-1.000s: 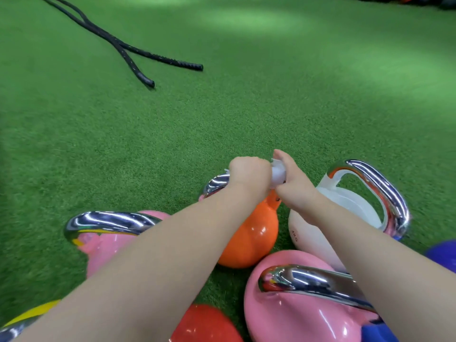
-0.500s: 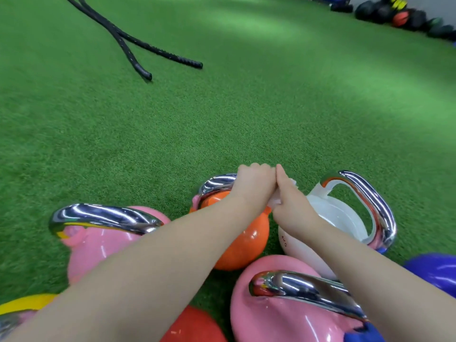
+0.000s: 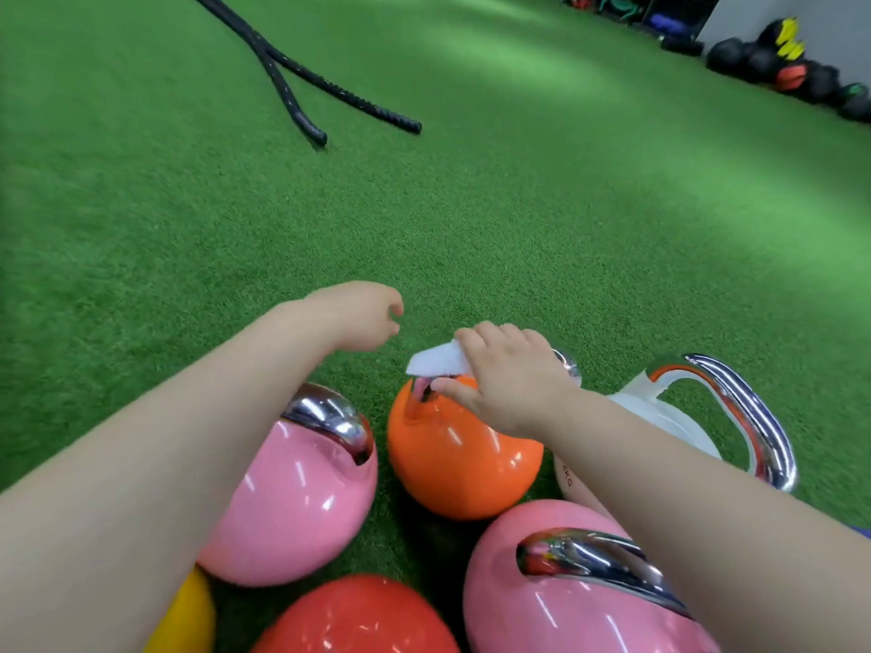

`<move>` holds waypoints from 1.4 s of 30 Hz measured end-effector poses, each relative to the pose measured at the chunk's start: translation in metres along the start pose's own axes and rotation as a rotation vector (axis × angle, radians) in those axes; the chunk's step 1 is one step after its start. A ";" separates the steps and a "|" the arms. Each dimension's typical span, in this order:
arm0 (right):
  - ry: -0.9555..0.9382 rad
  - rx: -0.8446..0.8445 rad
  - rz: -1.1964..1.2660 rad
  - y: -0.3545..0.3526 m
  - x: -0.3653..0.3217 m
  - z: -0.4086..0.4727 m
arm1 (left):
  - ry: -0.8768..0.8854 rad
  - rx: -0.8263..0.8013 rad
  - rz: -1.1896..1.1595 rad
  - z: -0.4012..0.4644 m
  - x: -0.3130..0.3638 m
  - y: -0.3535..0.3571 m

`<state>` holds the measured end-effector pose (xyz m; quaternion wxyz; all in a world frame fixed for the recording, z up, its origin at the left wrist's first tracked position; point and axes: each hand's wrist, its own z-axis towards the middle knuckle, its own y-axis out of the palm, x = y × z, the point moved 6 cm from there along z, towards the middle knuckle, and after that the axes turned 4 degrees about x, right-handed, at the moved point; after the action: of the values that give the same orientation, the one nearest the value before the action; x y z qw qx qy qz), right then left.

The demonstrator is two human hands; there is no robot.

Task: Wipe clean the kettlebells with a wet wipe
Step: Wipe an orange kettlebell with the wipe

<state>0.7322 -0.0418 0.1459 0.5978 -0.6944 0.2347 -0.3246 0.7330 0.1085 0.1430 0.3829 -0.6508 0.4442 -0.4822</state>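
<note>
White wet wipe (image 3: 436, 359) in right hand (image 3: 511, 377), long axis left-right, atop orange kettlebell (image 3: 459, 457)

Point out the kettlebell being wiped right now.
The orange kettlebell: the right hand holds the white wipe on its handle. The pink, red, white and yellow ones go untouched.

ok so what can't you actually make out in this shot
- Orange kettlebell handle, head view: mostly covered by the right hand and the wet wipe.
- White kettlebell body: largely behind the right forearm; its weight marking is only partly readable.
- Yellow kettlebell and red kettlebell: cut off by the bottom edge.
- Left hand: motion-blurred, fingertips indistinct.
- Gear by the far wall: too small to identify.
</note>
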 end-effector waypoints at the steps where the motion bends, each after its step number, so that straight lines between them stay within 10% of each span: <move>1: -0.038 -0.013 -0.040 -0.002 -0.008 0.004 | -0.039 0.024 0.016 0.003 -0.010 0.004; 7: -0.357 -0.074 -0.373 0.011 -0.067 0.019 | -0.132 -0.031 0.143 0.011 -0.026 0.034; 15: -0.406 -0.586 -0.908 0.115 -0.093 0.062 | -0.067 -0.043 0.226 0.009 -0.022 0.036; 28: -0.026 -0.604 -0.429 0.054 -0.059 0.068 | -0.050 -0.138 0.253 0.007 -0.020 0.041; 42: -0.523 -0.250 -0.805 0.115 -0.089 0.017 | -0.009 -0.161 0.204 0.006 -0.019 0.044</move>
<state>0.6913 0.0130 0.0168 0.3760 -0.8545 -0.1727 -0.3140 0.7267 0.1135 0.0952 0.3785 -0.6330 0.5436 -0.4006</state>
